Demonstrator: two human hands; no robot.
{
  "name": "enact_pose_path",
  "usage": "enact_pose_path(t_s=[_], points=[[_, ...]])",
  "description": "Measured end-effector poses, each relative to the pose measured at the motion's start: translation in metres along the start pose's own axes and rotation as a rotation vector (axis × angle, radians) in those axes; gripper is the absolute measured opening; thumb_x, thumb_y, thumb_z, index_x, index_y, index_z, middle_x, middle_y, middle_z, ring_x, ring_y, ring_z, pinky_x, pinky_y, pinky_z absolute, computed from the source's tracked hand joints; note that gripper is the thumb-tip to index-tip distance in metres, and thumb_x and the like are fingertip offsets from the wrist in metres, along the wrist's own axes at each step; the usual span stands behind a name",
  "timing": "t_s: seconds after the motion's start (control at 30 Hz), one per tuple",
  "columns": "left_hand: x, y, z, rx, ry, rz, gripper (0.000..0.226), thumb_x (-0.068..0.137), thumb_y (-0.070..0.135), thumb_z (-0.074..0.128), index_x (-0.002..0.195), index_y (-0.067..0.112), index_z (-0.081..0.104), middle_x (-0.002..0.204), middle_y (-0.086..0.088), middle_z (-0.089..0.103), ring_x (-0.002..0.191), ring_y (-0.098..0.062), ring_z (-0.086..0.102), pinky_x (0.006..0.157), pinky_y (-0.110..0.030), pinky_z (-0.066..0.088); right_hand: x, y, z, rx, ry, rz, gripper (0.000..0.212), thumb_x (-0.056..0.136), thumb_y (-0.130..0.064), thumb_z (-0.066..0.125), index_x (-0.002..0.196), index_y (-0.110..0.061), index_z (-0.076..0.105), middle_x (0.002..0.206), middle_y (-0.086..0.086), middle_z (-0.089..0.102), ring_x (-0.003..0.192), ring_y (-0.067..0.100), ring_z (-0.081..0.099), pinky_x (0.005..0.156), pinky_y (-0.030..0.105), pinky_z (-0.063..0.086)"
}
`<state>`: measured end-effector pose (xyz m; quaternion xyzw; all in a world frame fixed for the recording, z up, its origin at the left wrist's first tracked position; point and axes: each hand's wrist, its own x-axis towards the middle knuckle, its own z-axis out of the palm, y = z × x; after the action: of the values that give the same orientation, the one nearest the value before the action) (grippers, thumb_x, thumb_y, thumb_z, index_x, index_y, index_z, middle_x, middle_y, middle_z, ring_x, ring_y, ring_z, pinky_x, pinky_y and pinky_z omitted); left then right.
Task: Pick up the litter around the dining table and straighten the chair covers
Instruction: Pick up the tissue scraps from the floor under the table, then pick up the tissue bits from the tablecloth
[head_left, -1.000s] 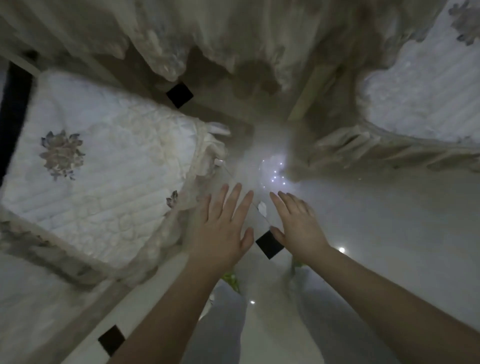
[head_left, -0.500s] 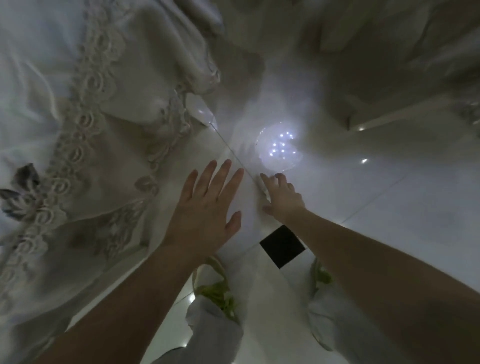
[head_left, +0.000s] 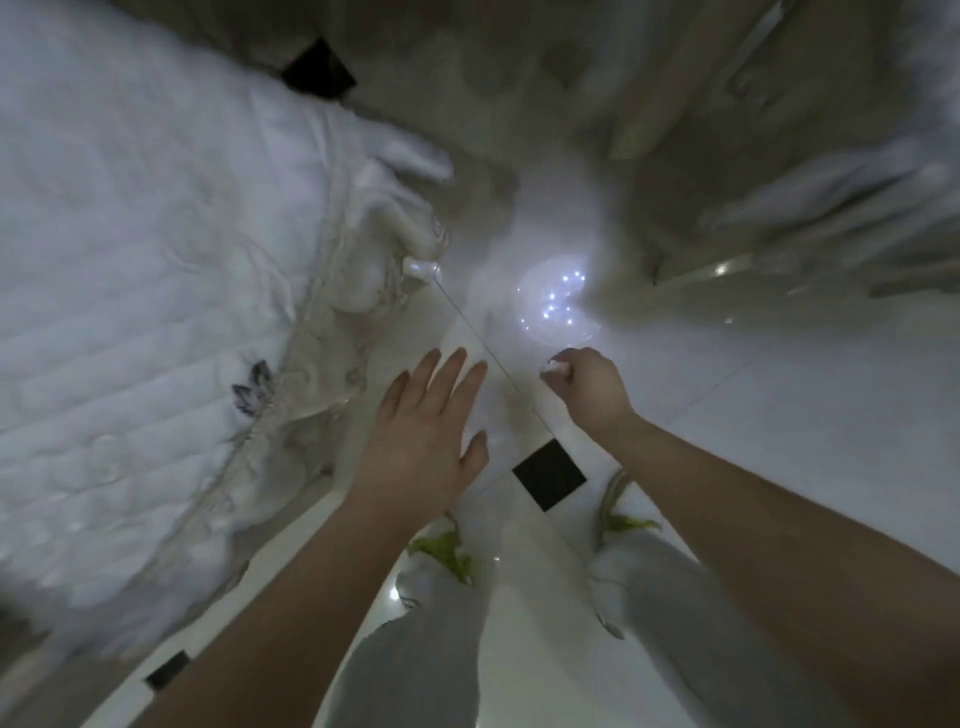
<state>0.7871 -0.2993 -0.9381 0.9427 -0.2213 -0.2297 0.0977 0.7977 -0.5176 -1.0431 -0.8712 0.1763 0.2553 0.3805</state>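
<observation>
Glossy white floor tiles (head_left: 779, 426) fill the lower and right parts of the frame, with a small black inset tile (head_left: 548, 474) at centre. My left hand (head_left: 423, 436) hangs flat over the floor at centre, fingers straight and slightly spread, holding nothing. My right hand (head_left: 589, 387) is curled just right of centre, fingertips pinching a small white scrap of litter (head_left: 551, 369); what it is I can't tell. White quilted chair cover (head_left: 156, 270) with its lace edge fills the left side. My shoes (head_left: 441, 551) show at bottom centre.
</observation>
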Motion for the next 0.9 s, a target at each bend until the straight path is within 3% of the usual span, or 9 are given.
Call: enact_pose_path(t_s=[0.07, 0.17, 0.33, 0.4, 0.47, 0.53, 0.63, 0.73, 0.9], points=[[-0.011, 0.023, -0.047, 0.012, 0.003, 0.011, 0.063, 0.09, 0.044, 0.033, 0.147, 0.016, 0.035, 0.152, -0.008, 0.037, 0.141, -0.029, 0.03, 0.112, -0.049, 0.03, -0.035, -0.037, -0.049, 0.083, 0.027, 0.02, 0.017, 0.092, -0.021, 0.057, 0.076, -0.014, 0.057, 0.065, -0.006, 0.044, 0.06, 0.008, 0.042, 0.056, 0.021, 0.034], [-0.029, 0.055, -0.124, 0.032, 0.044, 0.017, 0.062, 0.091, 0.044, 0.033, 0.148, 0.019, 0.031, 0.154, -0.005, 0.033, 0.144, -0.026, 0.025, 0.113, -0.043, 0.019, -0.092, -0.093, -0.127, 0.212, 0.068, 0.067, 0.023, 0.096, -0.03, 0.054, 0.103, -0.01, 0.061, 0.082, -0.004, 0.056, 0.073, 0.012, 0.053, 0.059, 0.018, 0.037], [-0.057, 0.1, -0.267, 0.042, 0.148, 0.088, 0.059, 0.09, 0.039, 0.04, 0.144, 0.016, 0.04, 0.149, -0.007, 0.04, 0.14, -0.028, 0.032, 0.111, -0.047, 0.032, -0.182, -0.192, -0.279, 0.599, 0.219, 0.017, 0.016, 0.097, -0.017, 0.053, 0.104, -0.004, 0.059, 0.082, -0.011, 0.066, 0.076, 0.007, 0.067, 0.064, 0.014, 0.046], [-0.068, 0.12, -0.318, 0.057, 0.197, 0.114, 0.058, 0.088, 0.04, 0.041, 0.141, 0.015, 0.043, 0.146, -0.007, 0.043, 0.139, -0.026, 0.034, 0.107, -0.043, 0.036, -0.218, -0.222, -0.336, 0.709, 0.252, -0.034, 0.012, 0.096, -0.009, 0.052, 0.103, -0.002, 0.058, 0.079, -0.004, 0.068, 0.07, 0.005, 0.068, 0.064, 0.019, 0.052], [-0.079, 0.139, -0.364, 0.058, 0.212, 0.122, 0.057, 0.088, 0.041, 0.04, 0.14, 0.017, 0.044, 0.144, -0.004, 0.045, 0.137, -0.023, 0.036, 0.101, -0.041, 0.04, -0.247, -0.246, -0.381, 0.776, 0.268, -0.084, 0.009, 0.095, -0.008, 0.053, 0.099, -0.006, 0.061, 0.078, 0.001, 0.069, 0.072, 0.013, 0.07, 0.073, 0.034, 0.058], [-0.087, 0.161, -0.402, 0.037, 0.26, 0.111, 0.057, 0.089, 0.042, 0.039, 0.14, 0.018, 0.044, 0.144, -0.003, 0.046, 0.135, -0.023, 0.039, 0.101, -0.041, 0.043, -0.275, -0.264, -0.416, 0.832, 0.262, -0.096, 0.008, 0.093, -0.008, 0.056, 0.094, -0.009, 0.064, 0.078, 0.004, 0.069, 0.071, 0.018, 0.07, 0.076, 0.043, 0.058], [-0.098, 0.193, -0.45, 0.017, 0.335, 0.076, 0.059, 0.089, 0.044, 0.038, 0.143, 0.019, 0.041, 0.146, -0.002, 0.045, 0.135, -0.022, 0.039, 0.103, -0.043, 0.041, -0.314, -0.285, -0.459, 0.842, 0.249, -0.108, 0.009, 0.092, -0.004, 0.056, 0.097, -0.003, 0.063, 0.084, 0.011, 0.067, 0.069, 0.014, 0.069, 0.075, 0.045, 0.057], [-0.102, 0.218, -0.487, 0.025, 0.406, 0.05, 0.061, 0.091, 0.047, 0.034, 0.146, 0.02, 0.036, 0.148, -0.002, 0.042, 0.137, -0.024, 0.037, 0.107, -0.041, 0.036, -0.339, -0.298, -0.488, 0.855, 0.204, -0.14, 0.007, 0.094, -0.007, 0.05, 0.093, -0.005, 0.056, 0.082, 0.007, 0.072, 0.075, 0.019, 0.071, 0.077, 0.055, 0.055], [-0.094, 0.239, -0.518, 0.031, 0.438, 0.02, 0.061, 0.093, 0.048, 0.031, 0.147, 0.021, 0.034, 0.149, -0.003, 0.04, 0.137, -0.025, 0.035, 0.11, -0.039, 0.03, -0.36, -0.312, -0.517, 0.938, 0.17, -0.245, 0.013, 0.1, -0.008, 0.038, 0.095, -0.003, 0.048, 0.089, 0.012, 0.073, 0.086, 0.024, 0.071, 0.085, 0.046, 0.055]])
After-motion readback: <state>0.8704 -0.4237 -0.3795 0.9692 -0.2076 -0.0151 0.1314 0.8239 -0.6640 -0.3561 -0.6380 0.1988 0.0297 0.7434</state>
